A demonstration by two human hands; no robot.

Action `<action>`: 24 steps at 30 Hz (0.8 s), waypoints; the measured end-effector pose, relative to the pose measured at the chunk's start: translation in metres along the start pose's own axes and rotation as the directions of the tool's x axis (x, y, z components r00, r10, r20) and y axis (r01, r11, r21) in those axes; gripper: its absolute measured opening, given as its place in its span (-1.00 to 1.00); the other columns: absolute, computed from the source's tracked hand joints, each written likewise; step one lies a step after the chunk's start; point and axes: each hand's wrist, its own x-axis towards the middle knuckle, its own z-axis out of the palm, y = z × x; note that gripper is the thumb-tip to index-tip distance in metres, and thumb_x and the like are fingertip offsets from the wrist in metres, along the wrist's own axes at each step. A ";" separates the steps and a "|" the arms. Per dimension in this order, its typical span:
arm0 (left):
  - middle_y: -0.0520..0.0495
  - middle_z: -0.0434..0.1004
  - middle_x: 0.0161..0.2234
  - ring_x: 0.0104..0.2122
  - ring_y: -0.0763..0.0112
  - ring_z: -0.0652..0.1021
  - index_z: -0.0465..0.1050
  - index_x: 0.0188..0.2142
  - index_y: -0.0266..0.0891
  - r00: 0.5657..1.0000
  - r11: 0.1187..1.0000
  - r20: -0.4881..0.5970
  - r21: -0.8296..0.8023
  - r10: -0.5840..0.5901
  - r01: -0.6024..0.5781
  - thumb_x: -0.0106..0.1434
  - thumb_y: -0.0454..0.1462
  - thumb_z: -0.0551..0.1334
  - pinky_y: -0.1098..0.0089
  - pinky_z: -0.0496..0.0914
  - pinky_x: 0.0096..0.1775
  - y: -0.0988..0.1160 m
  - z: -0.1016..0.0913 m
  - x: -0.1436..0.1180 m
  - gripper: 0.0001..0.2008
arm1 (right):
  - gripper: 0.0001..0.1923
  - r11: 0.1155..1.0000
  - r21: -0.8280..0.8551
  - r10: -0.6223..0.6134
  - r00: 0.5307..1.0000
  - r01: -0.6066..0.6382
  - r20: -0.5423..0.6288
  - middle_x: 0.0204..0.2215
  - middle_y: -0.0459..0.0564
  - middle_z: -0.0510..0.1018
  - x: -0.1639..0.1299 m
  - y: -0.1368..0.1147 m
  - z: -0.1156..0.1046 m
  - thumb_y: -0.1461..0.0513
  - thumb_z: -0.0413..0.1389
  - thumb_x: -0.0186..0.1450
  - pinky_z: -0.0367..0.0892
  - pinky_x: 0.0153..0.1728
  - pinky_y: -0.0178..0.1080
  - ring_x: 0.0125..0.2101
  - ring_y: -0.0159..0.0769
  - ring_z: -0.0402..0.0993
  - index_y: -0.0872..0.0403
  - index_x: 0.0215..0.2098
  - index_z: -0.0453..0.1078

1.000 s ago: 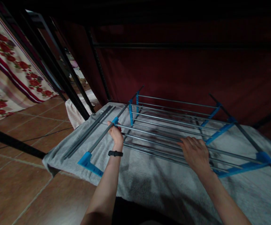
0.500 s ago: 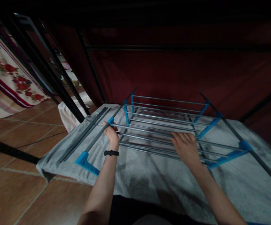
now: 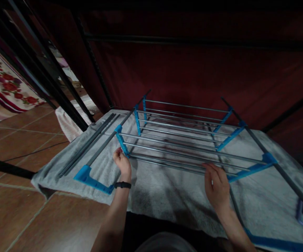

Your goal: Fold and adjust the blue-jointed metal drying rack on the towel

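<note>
A rack of grey metal tubes with blue plastic brackets (image 3: 232,136) lies on a grey blanket. My left hand (image 3: 122,163), a black band on its wrist, is just below the left middle bracket (image 3: 121,143). Its fingers are loosely bent and apart from the side tube (image 3: 101,148). At the right, my right hand (image 3: 217,185) has its fingertips at the front rods (image 3: 167,163), with a gap between thumb and fingers. Whether those fingertips touch a rod is hard to tell. Nearest me on the left is another blue bracket (image 3: 93,180) with no rods in it.
Several loose grey tubes (image 3: 88,145) lie along the left of the blanket (image 3: 162,192). Dark metal posts (image 3: 54,75) rise at the left, above the tiled floor (image 3: 12,210). A dark red cloth (image 3: 180,73) hangs behind. A blue bar (image 3: 280,242) is at bottom right.
My left hand has let go of the left middle bracket and moved below it. My right hand has left the upper rods and come lower and to the right. The view has shifted slightly.
</note>
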 end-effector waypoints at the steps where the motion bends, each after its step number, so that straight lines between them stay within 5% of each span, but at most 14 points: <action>1: -0.08 0.47 -0.21 -0.10 0.28 0.49 0.41 -0.27 -0.14 1.000 1.000 -0.002 0.029 -0.001 0.001 0.22 -0.22 0.12 0.29 0.33 0.04 -0.009 -0.003 -0.003 -0.86 | -0.59 0.999 0.036 -0.020 0.997 0.018 0.071 -0.03 0.11 0.53 -0.010 -0.005 0.008 0.33 -0.07 0.42 0.42 -0.01 0.00 -0.03 -0.10 0.50 -0.03 0.19 0.31; 6: -0.07 0.54 -0.29 -0.18 0.26 0.53 0.48 -0.28 -0.17 0.996 0.990 0.084 0.141 0.006 -0.018 0.08 -0.30 0.19 0.27 0.37 -0.01 -0.033 -0.012 -0.010 -0.82 | -0.53 0.994 0.010 -0.103 0.937 0.106 0.334 0.10 0.12 0.47 -0.028 -0.020 0.054 0.36 -0.10 0.40 0.31 0.13 0.05 0.11 -0.09 0.38 0.04 0.24 0.26; 14: -0.05 0.55 -0.29 -0.18 0.26 0.53 0.48 -0.28 -0.15 0.980 0.997 0.200 0.070 -0.002 -0.012 0.04 -0.38 0.27 0.26 0.37 0.01 -0.021 -0.001 0.001 -0.79 | -0.57 0.976 -0.104 -0.098 0.813 0.191 0.574 0.05 0.09 0.53 0.024 -0.046 0.102 0.34 -0.09 0.43 0.32 0.06 -0.13 -0.02 -0.17 0.48 0.05 0.23 0.30; 19: -0.07 0.56 -0.28 -0.16 0.24 0.55 0.49 -0.28 -0.17 0.980 0.999 0.200 0.049 -0.016 0.006 0.09 -0.34 0.30 0.24 0.37 0.02 -0.019 0.000 0.005 -0.84 | -0.65 0.977 -0.082 -0.088 0.722 0.197 0.687 0.01 0.09 0.56 0.047 -0.062 0.119 0.28 -0.07 0.46 0.39 -0.16 -0.22 -0.15 -0.24 0.56 0.00 0.17 0.34; 24: -0.05 0.55 -0.30 -0.21 0.30 0.54 0.50 -0.30 -0.18 0.979 0.999 0.205 0.044 0.019 -0.029 0.14 -0.35 0.29 0.31 0.38 -0.03 -0.016 0.002 0.006 -0.90 | -0.69 0.981 -0.063 -0.092 0.727 0.182 0.680 0.01 0.05 0.57 0.054 -0.064 0.120 0.23 -0.09 0.49 0.37 -0.17 -0.24 -0.12 -0.24 0.57 -0.02 0.12 0.37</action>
